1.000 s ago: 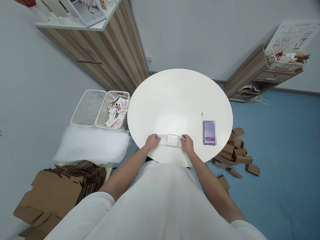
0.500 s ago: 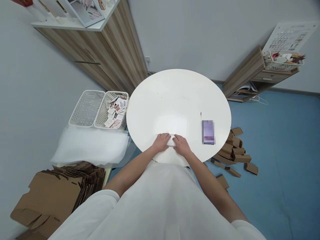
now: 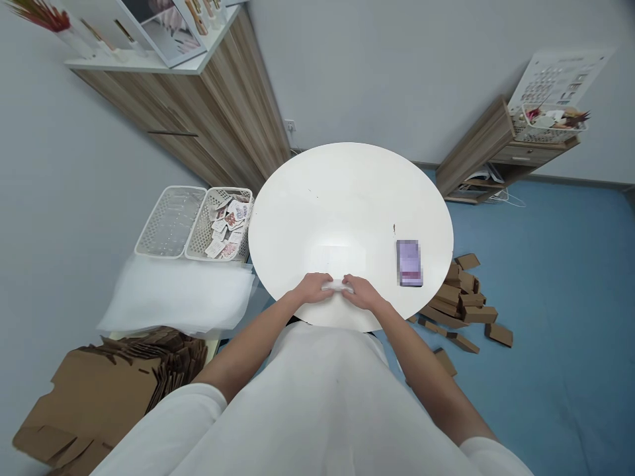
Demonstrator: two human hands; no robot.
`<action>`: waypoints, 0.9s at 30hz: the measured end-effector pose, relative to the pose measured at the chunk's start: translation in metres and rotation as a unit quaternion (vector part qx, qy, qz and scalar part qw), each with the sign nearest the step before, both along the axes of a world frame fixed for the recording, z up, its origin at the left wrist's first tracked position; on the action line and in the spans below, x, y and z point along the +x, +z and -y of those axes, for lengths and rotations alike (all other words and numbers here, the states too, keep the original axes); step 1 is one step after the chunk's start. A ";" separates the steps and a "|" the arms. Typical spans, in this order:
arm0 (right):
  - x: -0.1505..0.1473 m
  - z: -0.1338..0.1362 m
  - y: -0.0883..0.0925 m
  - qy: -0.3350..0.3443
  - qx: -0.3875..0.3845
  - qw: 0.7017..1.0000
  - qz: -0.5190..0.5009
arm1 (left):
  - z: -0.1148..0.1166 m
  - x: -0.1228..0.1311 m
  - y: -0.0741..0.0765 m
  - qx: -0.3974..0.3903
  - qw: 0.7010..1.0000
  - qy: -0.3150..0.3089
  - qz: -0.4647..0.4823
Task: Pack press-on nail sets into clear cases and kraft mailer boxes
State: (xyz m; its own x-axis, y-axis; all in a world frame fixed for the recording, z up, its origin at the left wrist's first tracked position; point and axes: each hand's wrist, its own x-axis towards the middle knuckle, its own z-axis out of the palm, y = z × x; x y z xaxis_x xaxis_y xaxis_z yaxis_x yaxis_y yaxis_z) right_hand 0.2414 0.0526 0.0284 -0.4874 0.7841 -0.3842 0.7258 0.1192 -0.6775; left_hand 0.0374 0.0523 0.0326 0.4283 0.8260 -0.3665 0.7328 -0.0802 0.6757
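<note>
A small white bundle (image 3: 338,285), its make hard to tell, lies near the front edge of the round white table (image 3: 357,192). My left hand (image 3: 315,287) pinches its left end and my right hand (image 3: 359,291) pinches its right end. Between the two hands the middle of the bundle shows. A thin, pale sheet (image 3: 340,256) seems to lie flat on the table just beyond the hands. Toward the table's right side rests a purple rectangular item (image 3: 409,263), its face pixelated.
Left of the table are two white baskets (image 3: 186,231), one with small cards, translucent sheets (image 3: 178,294) and stacked flat cardboard (image 3: 99,390). Small brown boxes (image 3: 464,297) lie on the floor at the right. Cabinets (image 3: 213,99) stand behind.
Both hands have come slightly nearer to my body and turned more sideways, now at the ends of the bundle. The bundle looks narrower. The view has shifted a little.
</note>
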 end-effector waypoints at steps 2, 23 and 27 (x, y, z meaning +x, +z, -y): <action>0.001 -0.008 0.000 -0.019 0.007 0.999 -0.030 | -0.005 -0.006 -0.005 0.008 0.999 0.025 0.023; 0.003 -0.026 -0.038 -0.260 -0.012 0.964 -0.054 | -0.019 -0.032 -0.038 -0.084 0.957 0.278 -0.015; -0.003 -0.024 -0.039 -0.271 0.013 0.962 -0.024 | -0.019 -0.028 -0.037 -0.065 0.954 0.287 -0.054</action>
